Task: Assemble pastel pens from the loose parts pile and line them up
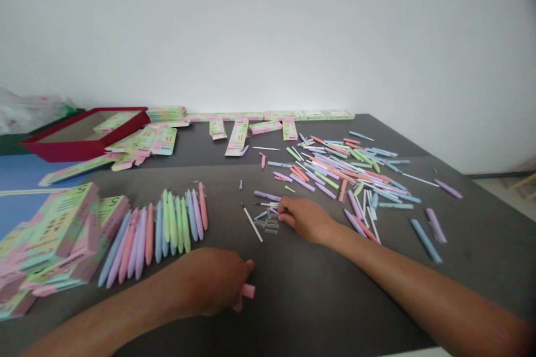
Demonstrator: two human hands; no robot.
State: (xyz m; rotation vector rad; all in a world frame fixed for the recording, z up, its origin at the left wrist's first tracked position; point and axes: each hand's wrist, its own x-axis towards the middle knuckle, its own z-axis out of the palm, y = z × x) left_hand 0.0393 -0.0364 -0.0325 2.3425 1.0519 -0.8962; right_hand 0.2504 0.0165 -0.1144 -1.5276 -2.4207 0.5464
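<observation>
Left hand (218, 283): grips pink barrel (248, 290)
Right hand (305, 218): curled; cannot tell its grip
Clear tubes (272, 231): just left of nearer right hand, lying crosswise

At far left, an open red box (67, 152) sits beside something dark green (9, 145), topped by a plastic bag (31, 112) (clear and crumpled). A blue surface (19, 166) lies in front; a pale wall (268, 28) rises behind the desk (322, 290).

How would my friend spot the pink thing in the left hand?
Start at the dark table. Find the left hand, beside the row of pens. A pink piece pokes from its grip: unlike those pens, it is held, not lying down.
</observation>
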